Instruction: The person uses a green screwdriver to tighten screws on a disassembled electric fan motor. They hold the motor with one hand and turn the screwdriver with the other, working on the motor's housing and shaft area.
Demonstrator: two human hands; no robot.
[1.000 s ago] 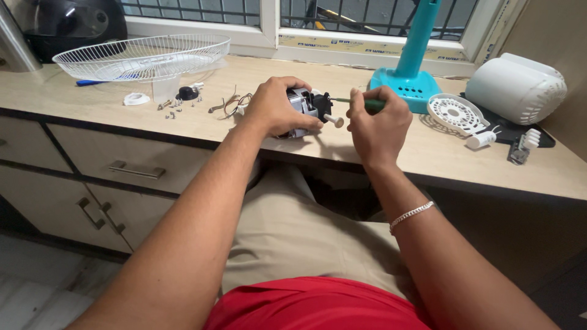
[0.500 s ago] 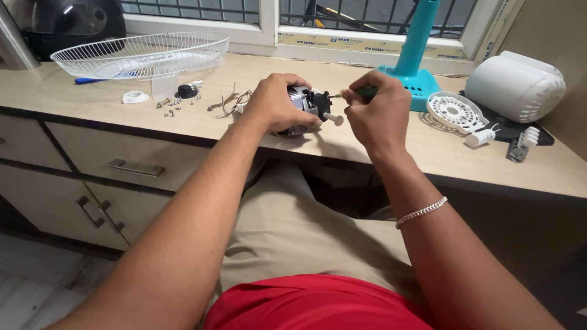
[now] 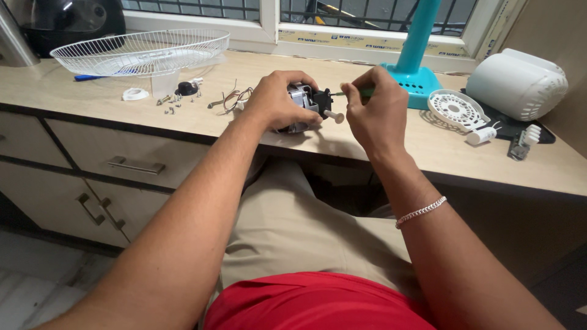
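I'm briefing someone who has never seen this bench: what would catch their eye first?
At the middle of the counter, the left hand grips a small fan motor while the right hand holds a green-handled screwdriver to it. A white wire fan guard lies far left, and a teal fan stand rises by the window.

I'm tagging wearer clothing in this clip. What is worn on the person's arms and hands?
Both forearms are bare, with no sleeves and no gloves. The left hand carries nothing. The right hand is ringless as far as shows; a silver chain bracelet circles its wrist.
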